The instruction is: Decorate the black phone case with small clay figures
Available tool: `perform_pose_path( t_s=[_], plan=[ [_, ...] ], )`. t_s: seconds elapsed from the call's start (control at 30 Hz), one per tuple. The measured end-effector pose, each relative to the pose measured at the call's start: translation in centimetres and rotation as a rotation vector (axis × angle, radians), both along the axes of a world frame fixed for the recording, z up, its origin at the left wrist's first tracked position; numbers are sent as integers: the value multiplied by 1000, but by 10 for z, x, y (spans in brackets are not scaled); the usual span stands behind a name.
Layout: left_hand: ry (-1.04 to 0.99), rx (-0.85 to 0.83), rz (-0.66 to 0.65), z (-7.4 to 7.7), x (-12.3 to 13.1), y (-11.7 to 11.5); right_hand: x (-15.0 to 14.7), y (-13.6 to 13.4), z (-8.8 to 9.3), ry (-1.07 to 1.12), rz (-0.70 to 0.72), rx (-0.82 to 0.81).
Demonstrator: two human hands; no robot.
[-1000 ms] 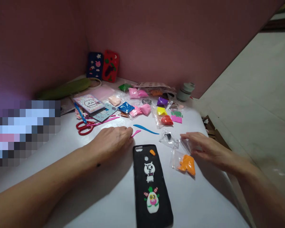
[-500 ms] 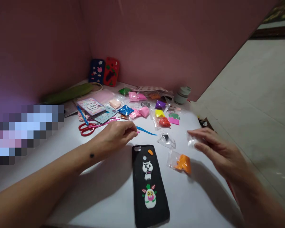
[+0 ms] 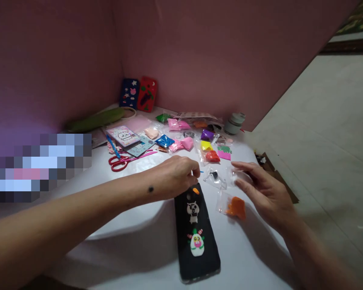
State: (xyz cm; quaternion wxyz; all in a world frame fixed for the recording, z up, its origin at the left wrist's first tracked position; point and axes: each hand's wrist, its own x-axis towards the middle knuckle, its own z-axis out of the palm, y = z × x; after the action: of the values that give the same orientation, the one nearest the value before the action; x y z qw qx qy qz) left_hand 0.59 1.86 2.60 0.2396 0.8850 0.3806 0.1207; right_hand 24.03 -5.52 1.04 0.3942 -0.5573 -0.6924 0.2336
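My left hand is closed in a pinch over the top end of a black phone case. Whatever its fingertips hold is hidden. A blue tip shows just past those fingers. On the case are an orange clay piece, a white clay animal figure and a white clay figure with green leaves. My right hand pinches a small clear plastic bag, blurred and whitish. Below it lies a bag of orange clay; a bag with black clay lies between the hands.
Red-handled scissors, a blue pen and cards lie at left. Several colored clay bags, including a blue one, spread behind. Two decorated cases lean on the pink wall. A grey-green jar stands back right.
My left hand has moved right, over the top of the phone case, covering most of the blue tool. My right hand has shifted slightly left with the small bag. The view has shifted a little.
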Motion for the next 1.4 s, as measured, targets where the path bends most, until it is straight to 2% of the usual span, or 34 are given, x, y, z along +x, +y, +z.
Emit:
perform_pose_path(
  t_s=[0.07,0.17,0.27,0.4,0.53,0.67,0.8,1.0,1.2,1.3,1.4],
  plan=[
    [14,26,18,-8,3,9,2,12,-3,33,-5,-28],
    [36,31,12,-13,6,14,1,30,-9,50,100,-81],
    [45,25,32,-14,7,11,-7,44,-17,-4,189,-100],
    [42,0,81,-17,4,6,-15,58,-27,-127,217,-78],
    [19,-62,118,-11,-4,2,-15,65,-24,-159,232,-49],
    [-75,-218,133,-3,-17,-4,-14,70,-20,-152,228,-53],
    [-150,-364,187,-1,-26,-8,-16,74,-25,-199,202,-76],
    [-158,-285,188,11,-19,-3,-10,76,-34,-212,193,-69],
    [-184,-183,148,23,3,6,-5,69,-30,-249,134,-75],
    [-256,-170,134,18,12,9,-6,67,-31,-266,111,-70],
    [-386,-229,127,6,16,10,-5,65,-34,-237,131,-50]
  ],
)
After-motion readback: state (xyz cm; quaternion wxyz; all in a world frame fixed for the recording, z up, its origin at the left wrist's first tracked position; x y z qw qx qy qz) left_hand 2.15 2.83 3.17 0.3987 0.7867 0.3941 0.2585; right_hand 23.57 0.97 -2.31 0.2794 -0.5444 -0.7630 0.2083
